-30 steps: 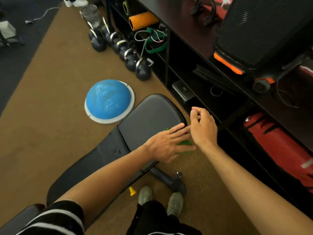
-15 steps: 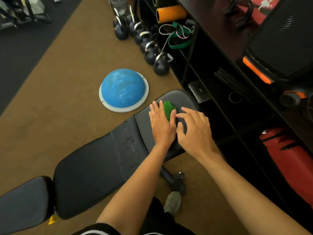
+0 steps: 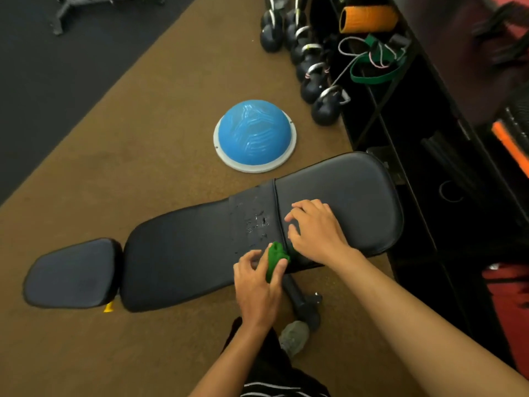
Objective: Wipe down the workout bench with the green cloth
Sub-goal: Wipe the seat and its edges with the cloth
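The black padded vinyl workout bench [image 3: 183, 253] lies flat across a brown carpeted floor [image 3: 120, 138], with a small separate head pad at its left end and a wider seat pad at its right end. The crumpled green cloth [image 3: 275, 259] sits at the near edge of the bench, just left of the seam that divides the long pad from the seat pad. The left hand [image 3: 257, 287] holds this cloth: its grip is closed on the fabric, with the thumb on one side and the fingers curled over the other, and the bunched upper end of the cloth protrudes above the thumb and rests against the padding. The right hand [image 3: 317, 230] lies just beside the cloth, on the seat pad to the right of the seam; its grip is empty, with the fingers loosely spread and bent, fingertips touching the vinyl. Scattered droplets of liquid [image 3: 256, 222] mark the padding just above the cloth and left of the seam. A blue dome-shaped balance trainer with a grey rim [image 3: 254, 136] stands on the floor beyond the bench. A row of black kettlebells [image 3: 315, 73] stands along a black storage shelf [image 3: 406, 156], which holds an orange foam roller [image 3: 369, 19] and green resistance bands [image 3: 372, 70].
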`<move>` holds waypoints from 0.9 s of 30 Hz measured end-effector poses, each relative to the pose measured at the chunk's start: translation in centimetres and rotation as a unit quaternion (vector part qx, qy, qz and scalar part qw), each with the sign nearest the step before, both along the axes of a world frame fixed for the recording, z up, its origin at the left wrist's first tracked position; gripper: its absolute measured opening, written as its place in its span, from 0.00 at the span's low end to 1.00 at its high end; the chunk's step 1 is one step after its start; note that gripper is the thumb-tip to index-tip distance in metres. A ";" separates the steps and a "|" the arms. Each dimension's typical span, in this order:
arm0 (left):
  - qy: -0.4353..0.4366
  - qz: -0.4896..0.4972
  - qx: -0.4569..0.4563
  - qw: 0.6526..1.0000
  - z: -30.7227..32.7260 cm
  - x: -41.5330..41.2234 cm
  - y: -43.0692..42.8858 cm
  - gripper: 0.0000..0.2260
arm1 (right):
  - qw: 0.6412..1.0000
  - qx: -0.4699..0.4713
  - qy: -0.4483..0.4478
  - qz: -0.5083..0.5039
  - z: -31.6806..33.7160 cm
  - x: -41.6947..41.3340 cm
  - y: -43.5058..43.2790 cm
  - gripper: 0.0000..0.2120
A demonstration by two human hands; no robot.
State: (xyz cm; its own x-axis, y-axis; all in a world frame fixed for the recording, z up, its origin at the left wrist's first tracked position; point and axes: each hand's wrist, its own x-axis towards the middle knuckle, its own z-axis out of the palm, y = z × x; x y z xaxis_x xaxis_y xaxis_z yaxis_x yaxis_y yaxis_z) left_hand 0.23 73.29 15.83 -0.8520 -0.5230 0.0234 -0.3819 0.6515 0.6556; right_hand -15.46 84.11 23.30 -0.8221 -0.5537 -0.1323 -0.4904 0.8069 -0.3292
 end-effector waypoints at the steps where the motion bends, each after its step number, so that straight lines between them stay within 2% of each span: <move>1: -0.006 0.025 0.015 1.000 -0.3 0.2 -0.4 0.21 | 1.000 0.019 -0.009 0.019 -0.4 -0.1 -0.4 0.14; 4: -0.024 0.021 0.045 0.998 -1.6 0.4 -0.5 0.19 | 0.997 0.042 -0.003 0.063 -1.4 -0.2 -1.2 0.14; 8: -0.044 0.005 0.051 0.998 -2.6 -0.9 0.9 0.29 | 0.995 0.050 0.033 0.082 -1.9 -0.3 -1.5 0.13; 10: -0.039 0.029 0.051 0.998 -2.6 -2.3 1.1 0.29 | 0.993 0.058 0.061 0.083 -1.9 -0.8 -1.3 0.14; 16: 0.017 -0.018 -0.040 0.999 -3.6 -6.4 0.2 0.22 | 0.984 0.116 0.107 0.078 -2.4 -2.2 -0.4 0.19; 20: 0.012 -0.042 -0.051 0.998 -4.0 -7.6 -0.6 0.22 | 0.984 0.112 0.117 0.074 -3.2 -2.4 -0.3 0.18; 27: -0.022 0.036 -0.058 0.997 -3.1 -16.5 -4.1 0.23 | 0.989 0.074 0.110 0.063 -3.9 -3.0 -1.4 0.17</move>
